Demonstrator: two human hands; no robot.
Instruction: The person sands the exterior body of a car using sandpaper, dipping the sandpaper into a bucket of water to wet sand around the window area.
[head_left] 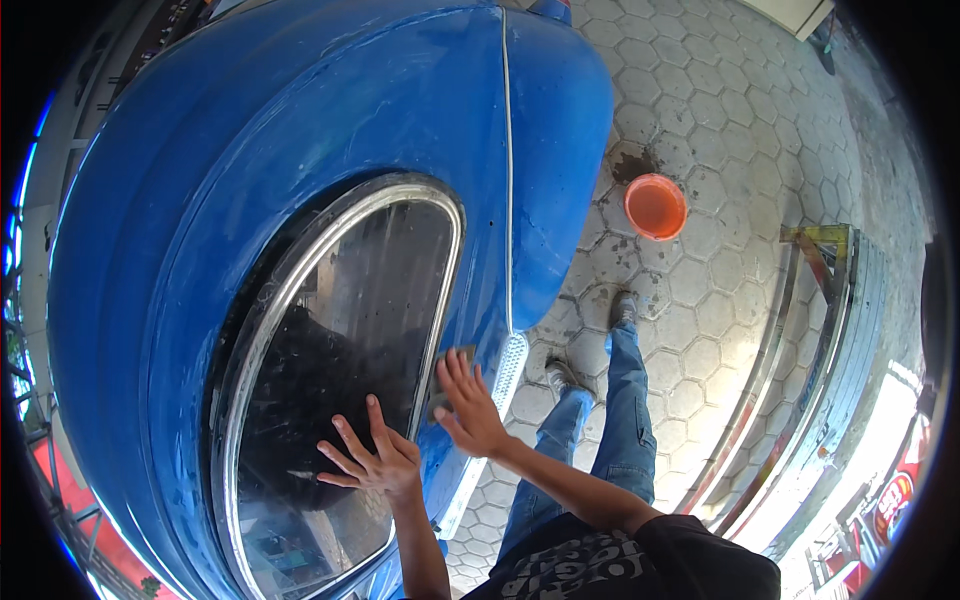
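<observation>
My left hand [372, 455] is spread, its fingers apart, on or just over the dark oval window [320, 370] of a rounded blue car body. Beside the window's bright metal trim, my right hand [474, 412] lies flat on the blue panel [482, 265]. Under its fingers is a small grey-brown piece of sandpaper [438, 402], mostly covered by the hand and pressed against the paint. Dull, scuffed patches show on the blue surface. Reflections of me darken the glass.
An orange bucket [655, 207] stands on the hexagonal paving [705, 290], with wet marks beside it. To the right is a long bench-like frame [845, 330] of worn metal and planks. My legs are close beside the car. A pale perforated strip [510, 365] runs along the car's edge.
</observation>
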